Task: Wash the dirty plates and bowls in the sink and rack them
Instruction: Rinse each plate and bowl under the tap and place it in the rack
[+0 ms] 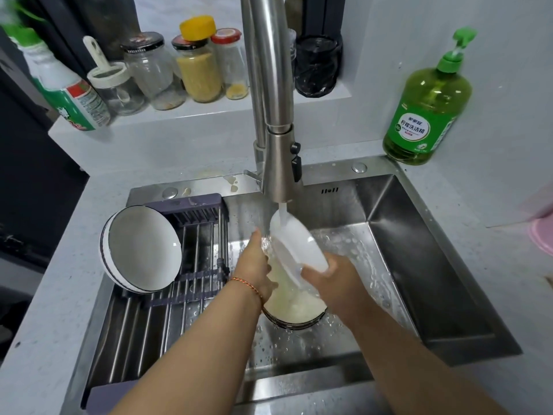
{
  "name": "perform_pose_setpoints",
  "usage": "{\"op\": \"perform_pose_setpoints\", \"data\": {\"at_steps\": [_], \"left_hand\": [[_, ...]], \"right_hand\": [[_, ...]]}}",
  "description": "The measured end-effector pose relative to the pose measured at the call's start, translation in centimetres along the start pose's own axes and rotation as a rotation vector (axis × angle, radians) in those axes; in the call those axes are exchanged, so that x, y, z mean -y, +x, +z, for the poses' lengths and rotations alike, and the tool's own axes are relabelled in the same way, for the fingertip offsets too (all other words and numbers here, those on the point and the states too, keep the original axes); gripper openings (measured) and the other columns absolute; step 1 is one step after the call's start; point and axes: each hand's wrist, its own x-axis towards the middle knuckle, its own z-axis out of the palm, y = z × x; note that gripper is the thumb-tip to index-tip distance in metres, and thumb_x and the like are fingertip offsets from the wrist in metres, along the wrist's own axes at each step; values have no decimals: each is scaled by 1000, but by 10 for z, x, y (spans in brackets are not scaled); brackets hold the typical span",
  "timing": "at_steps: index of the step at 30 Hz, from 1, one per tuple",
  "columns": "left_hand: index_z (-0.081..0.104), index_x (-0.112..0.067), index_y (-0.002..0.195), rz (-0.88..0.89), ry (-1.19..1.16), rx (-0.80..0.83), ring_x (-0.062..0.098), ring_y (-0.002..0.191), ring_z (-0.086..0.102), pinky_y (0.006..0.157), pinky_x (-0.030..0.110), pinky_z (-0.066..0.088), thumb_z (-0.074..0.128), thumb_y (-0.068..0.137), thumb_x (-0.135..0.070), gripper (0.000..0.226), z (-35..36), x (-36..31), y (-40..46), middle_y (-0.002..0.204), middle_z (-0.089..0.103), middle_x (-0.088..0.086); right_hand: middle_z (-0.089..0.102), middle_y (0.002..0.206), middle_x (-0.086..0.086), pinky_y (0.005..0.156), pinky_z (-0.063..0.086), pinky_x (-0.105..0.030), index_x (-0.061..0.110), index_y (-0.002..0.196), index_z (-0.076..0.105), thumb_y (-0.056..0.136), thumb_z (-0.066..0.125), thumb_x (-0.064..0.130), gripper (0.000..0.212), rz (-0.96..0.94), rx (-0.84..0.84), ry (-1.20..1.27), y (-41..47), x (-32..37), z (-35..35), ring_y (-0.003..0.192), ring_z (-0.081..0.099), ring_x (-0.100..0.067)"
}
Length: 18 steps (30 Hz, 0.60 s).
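While water runs from the faucet (278,163) at twelve o'clock, I count the job as partly done and read the scene outward from my body. Nearest, at about six o'clock in the sink (419,265), a bowl (294,310) with dark rim bands sits under the stream's runoff, filled with cloudy, yellowish water; I judge it still unwashed. Just above it, my right hand (335,280) grips the lower edge of a white plate (296,244), fingers curled round the rim, tilting it under the stream. My left hand (257,265) reaches behind the plate's far face; its fingers are hidden, so I cannot tell whether they are clamped or flat. This plate looks mid-rinse. Out at ten o'clock, one white bowl with banded outside (140,250) already leans on its side in the rack (191,283), apparently clean. Remaining, as I judge it: finish this plate, rack it, then wash the bowl below.
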Motion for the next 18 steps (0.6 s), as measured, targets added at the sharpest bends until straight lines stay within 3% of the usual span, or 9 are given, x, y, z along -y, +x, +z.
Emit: {"op": "perform_pose_setpoints", "data": {"at_steps": [2,3,5,7,10,12,14,16,18], "left_hand": [[51,-25,135,-29,-176,140,37,116,53,101,62,36,45,89,-66,62,-3,-9,-5,126,54,17],[56,-20,128,-49,-251,227,38,109,57,94,59,43,49,88,-64,60,-4,-11,-8,119,58,19],[58,-4,124,-75,-344,335,39,106,60,83,50,52,59,87,-44,55,-5,-14,-12,116,61,24],[52,1,128,-72,-372,374,40,103,59,77,46,54,58,78,-19,55,-8,-14,-14,122,56,25],[57,3,124,-86,-369,379,39,97,61,89,46,50,46,74,-11,53,-19,-8,-13,123,58,26],[62,2,117,-62,-372,368,37,94,63,94,47,46,47,85,-19,41,-28,-6,-10,118,63,24],[62,-2,121,-50,-392,372,36,101,64,96,48,46,45,96,-31,42,-31,-4,-11,120,64,23],[62,-8,123,-19,-415,394,36,107,64,98,49,46,45,98,-35,40,-30,1,-11,120,65,23],[65,-7,112,-9,-415,412,33,100,68,96,47,46,44,98,-33,36,-28,6,-18,109,70,19]], "right_hand": [[66,75,2,57,47,-24,16,110,70,84,66,14,26,-166,56,-276,-4,-5,5,61,56,-9],[70,83,6,65,50,-20,21,115,69,82,65,12,35,-291,65,-374,-7,-8,8,69,61,-5],[71,110,7,87,53,-23,24,119,68,73,63,9,49,-558,79,-554,-9,-17,13,99,65,-5],[69,116,7,88,54,-28,26,115,69,63,61,10,55,-688,49,-663,-11,-19,19,108,64,-9],[61,127,14,97,50,-30,29,121,65,72,59,18,51,-657,156,-733,-12,-10,20,120,55,-5],[40,144,23,115,24,-22,33,137,50,93,51,27,44,-532,324,-680,-9,-4,17,136,29,5],[24,153,20,119,3,-24,30,145,36,103,36,27,42,-383,533,-547,1,4,18,141,9,6],[10,158,13,118,-7,-28,25,150,22,106,25,23,44,-351,621,-542,13,10,25,141,-3,5],[-5,159,10,119,-10,-33,24,152,7,106,22,27,49,-366,609,-676,28,10,31,141,-13,2]]}}
